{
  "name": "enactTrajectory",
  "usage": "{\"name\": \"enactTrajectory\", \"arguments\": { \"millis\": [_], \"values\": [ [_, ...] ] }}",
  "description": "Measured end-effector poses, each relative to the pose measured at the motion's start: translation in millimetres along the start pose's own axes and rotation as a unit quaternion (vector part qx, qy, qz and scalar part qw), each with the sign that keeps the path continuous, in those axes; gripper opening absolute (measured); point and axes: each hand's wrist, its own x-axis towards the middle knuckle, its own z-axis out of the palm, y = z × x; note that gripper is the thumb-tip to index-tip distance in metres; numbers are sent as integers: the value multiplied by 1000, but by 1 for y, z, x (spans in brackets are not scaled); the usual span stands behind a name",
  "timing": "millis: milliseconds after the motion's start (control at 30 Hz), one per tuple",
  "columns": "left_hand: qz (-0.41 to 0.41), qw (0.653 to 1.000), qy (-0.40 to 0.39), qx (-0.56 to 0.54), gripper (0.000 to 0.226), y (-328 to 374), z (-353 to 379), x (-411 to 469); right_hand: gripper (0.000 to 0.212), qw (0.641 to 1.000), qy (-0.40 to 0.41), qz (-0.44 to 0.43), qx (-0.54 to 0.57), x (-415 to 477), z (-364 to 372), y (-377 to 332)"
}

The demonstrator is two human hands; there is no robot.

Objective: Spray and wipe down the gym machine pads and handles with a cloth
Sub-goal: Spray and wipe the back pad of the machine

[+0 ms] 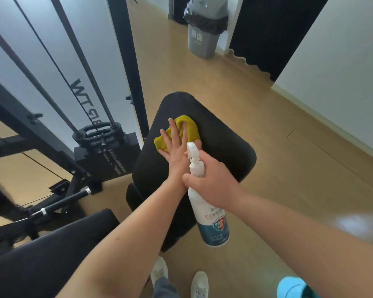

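Right hand [212, 184] fingers grip spray bottle [212, 222] | left hand [174, 151] fingers flat, pressing cloth [191, 127] toward bench pad [226, 151] far edge | step: wiping | next: likely sweep toward near edge

Ahead of you the black pad [220, 134] carries the yellow cloth [190, 127], bunched up and lying on its far half, a little left of the middle. Under the pad runs the tan wooden floor [256, 100]. On that floor, far off, stands a grey bin [202, 39] with a black liner. At the near edge your white shoes [199, 284] rest on it.
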Motion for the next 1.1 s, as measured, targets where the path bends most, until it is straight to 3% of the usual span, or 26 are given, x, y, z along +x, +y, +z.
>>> {"name": "enactTrajectory", "arguments": {
  "millis": [200, 400, 600, 700, 833, 1100],
  "values": [
    [41, 996, -17, 80, 78, -18, -18, 24, 34, 999, 13, 9, 33, 21, 2, -12],
    [37, 997, 39, 50, 73, -50, -12, 39, 30, 1000, 1, 23, 16, 34, 15, -10],
    [-75, 992, 95, -42, 72, -90, -2, 31, 36, 998, 13, 61, 21, 39, 22, -6],
    [-143, 981, 94, -91, 77, -118, 5, 17, 36, 997, 16, 70, 11, 36, 26, -2],
    [-210, 969, 77, -108, 64, -151, 12, -2, 35, 997, 17, 78, 9, 33, 29, 2],
    [-407, 898, 25, -162, 63, -176, 10, -25, 34, 995, -1, 95, -1, 27, 38, 3]
  ]
}}
